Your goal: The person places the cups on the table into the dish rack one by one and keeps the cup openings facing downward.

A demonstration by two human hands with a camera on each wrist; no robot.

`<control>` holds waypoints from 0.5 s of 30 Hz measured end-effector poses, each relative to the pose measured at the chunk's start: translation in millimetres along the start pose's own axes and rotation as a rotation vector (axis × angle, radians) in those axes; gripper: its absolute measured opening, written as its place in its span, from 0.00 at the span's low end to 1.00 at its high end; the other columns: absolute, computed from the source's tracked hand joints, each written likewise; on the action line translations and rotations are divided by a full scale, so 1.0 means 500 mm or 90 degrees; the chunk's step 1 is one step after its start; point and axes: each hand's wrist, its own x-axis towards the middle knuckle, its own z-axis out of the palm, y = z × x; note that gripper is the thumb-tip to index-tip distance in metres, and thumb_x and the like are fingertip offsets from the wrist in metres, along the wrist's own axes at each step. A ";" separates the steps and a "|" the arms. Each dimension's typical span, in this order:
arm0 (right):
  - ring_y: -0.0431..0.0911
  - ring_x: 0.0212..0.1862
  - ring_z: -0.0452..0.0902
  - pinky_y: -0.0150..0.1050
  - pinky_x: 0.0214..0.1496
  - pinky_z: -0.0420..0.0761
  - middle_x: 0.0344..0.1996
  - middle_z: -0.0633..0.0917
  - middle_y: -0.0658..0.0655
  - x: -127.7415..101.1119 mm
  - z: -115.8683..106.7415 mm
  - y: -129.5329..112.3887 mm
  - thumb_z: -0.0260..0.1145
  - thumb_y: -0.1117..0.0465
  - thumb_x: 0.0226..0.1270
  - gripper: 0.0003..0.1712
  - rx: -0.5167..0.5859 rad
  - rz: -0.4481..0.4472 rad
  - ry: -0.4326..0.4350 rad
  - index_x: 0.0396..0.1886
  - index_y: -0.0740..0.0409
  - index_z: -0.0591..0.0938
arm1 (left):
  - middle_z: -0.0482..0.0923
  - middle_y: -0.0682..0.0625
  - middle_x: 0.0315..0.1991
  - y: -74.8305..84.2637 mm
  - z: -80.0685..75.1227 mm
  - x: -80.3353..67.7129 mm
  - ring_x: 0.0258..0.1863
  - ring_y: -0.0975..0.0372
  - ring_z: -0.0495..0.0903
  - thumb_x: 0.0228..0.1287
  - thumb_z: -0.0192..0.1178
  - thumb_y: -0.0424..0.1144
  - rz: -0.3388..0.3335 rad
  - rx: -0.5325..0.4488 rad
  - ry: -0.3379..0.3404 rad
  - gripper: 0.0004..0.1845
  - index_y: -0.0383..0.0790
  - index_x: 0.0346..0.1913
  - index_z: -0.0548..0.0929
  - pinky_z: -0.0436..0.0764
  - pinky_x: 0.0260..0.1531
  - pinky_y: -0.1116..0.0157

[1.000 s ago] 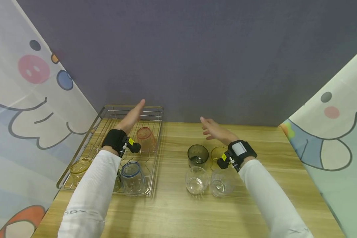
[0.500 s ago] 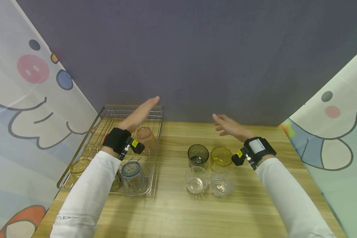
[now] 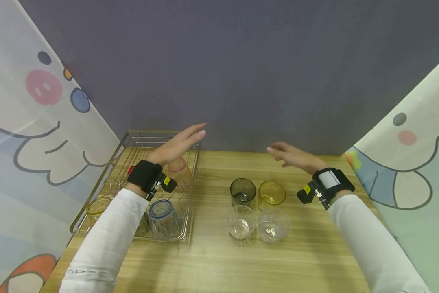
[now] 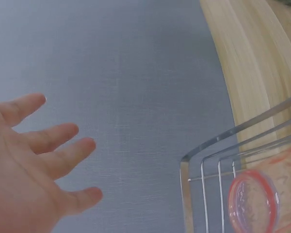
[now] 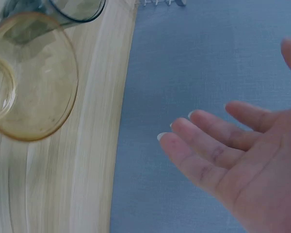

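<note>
A: Left hand [image 3: 180,144]?
B: Nothing in it, fingers spread, above the far end of the wire rack [image 4: 266,114].
A: Right hand [image 3: 294,156]?
B: Also bare, fingers loose, beyond the yellow glass [image 3: 272,191].
A: Glasses?
B: Counter [image 3: 219,264]: yellow, dark glass [image 3: 243,191] beside it, two clear glasses [image 3: 242,226] nearer the person. Mouths up, bunched, probably for easy reach.
A: Racked ones?
B: Pink glass [image 3: 180,173], blue glass [image 3: 163,221] look upended, presumably for draining; wires likely stop sliding.
</note>
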 end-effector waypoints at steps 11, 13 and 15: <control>0.67 0.77 0.49 0.71 0.73 0.54 0.78 0.53 0.66 0.000 0.025 0.002 0.64 0.39 0.65 0.51 -0.100 0.011 -0.114 0.79 0.52 0.52 | 0.50 0.53 0.80 0.005 0.032 0.017 0.80 0.55 0.48 0.69 0.49 0.66 0.100 0.080 -0.004 0.39 0.57 0.78 0.53 0.55 0.75 0.44; 0.67 0.77 0.48 0.71 0.72 0.53 0.78 0.53 0.66 0.004 0.034 0.004 0.66 0.38 0.63 0.52 -0.120 0.011 -0.127 0.79 0.52 0.53 | 0.50 0.54 0.80 0.004 0.035 0.018 0.80 0.55 0.48 0.70 0.50 0.65 0.101 0.080 0.000 0.39 0.58 0.78 0.53 0.56 0.74 0.44; 0.69 0.77 0.48 0.71 0.72 0.53 0.78 0.53 0.67 0.008 0.044 0.007 0.68 0.38 0.61 0.54 -0.140 0.008 -0.142 0.78 0.53 0.53 | 0.50 0.55 0.79 0.001 0.037 0.018 0.80 0.56 0.48 0.70 0.51 0.64 0.101 0.081 0.004 0.38 0.60 0.78 0.53 0.57 0.74 0.44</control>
